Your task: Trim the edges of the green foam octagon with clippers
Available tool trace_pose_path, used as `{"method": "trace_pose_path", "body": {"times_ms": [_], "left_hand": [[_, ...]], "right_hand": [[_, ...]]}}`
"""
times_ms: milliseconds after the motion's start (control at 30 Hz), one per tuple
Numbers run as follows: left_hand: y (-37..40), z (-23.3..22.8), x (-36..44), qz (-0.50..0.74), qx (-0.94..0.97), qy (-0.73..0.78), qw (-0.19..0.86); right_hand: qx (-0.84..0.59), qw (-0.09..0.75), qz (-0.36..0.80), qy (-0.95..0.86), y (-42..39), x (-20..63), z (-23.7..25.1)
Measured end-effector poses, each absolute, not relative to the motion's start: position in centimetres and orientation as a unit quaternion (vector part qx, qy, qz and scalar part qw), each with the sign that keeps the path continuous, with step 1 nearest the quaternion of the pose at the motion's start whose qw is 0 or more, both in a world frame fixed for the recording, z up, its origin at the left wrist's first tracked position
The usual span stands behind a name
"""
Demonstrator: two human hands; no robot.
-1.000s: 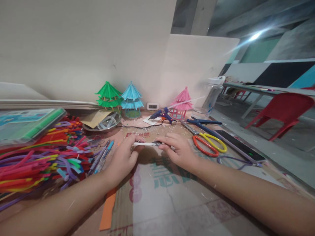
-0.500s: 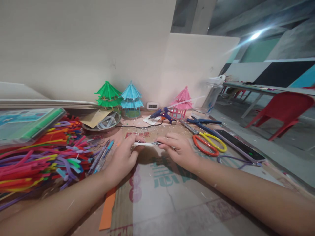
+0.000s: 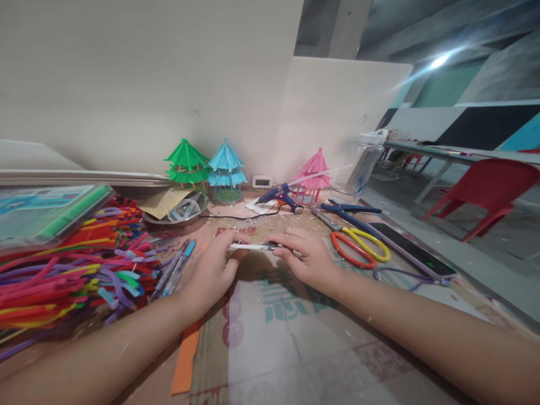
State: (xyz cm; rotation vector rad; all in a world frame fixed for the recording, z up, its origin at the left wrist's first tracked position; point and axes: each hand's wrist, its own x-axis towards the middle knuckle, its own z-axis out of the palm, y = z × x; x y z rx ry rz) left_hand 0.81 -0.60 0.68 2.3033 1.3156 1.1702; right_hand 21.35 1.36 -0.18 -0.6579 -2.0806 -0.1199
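Far left on the print-covered worktable (image 3: 295,349), multicoloured fuzzy stems (image 3: 63,281) lay heaped, apparently within easy reach. Mid-table, left hand (image 3: 215,267) pinched a thin white strip (image 3: 253,246) between thumb and fingers, likely steadying it; right hand (image 3: 310,256) pinched its dark, unclear far end. Rightward lay red-and-yellow-handled metal scissors (image 3: 336,226), seemingly kept handy.

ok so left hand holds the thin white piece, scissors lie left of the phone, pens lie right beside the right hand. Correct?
Not quite: the pens lie beside the left hand, not the right hand, as the head view shows. The thin white piece, scissors and phone are as you say.
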Motion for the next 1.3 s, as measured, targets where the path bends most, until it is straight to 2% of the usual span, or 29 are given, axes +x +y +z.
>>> {"method": "trace_pose_path", "body": {"times_ms": [333,667,1300], "left_hand": [[-0.82,0.84,0.81,0.387,0.790,0.458,0.127],[-0.59,0.75,0.89,0.404,0.777,0.461,0.144],[-0.59,0.75,0.82,0.398,0.783,0.457,0.140]], "right_hand": [[-0.251,0.451,-0.073,-0.853,1.55,21.38,-0.29],[-0.279,0.475,-0.022,-0.834,1.47,21.33,-0.27],[-0.272,0.454,-0.051,-0.847,1.57,21.39,-0.21]]}}
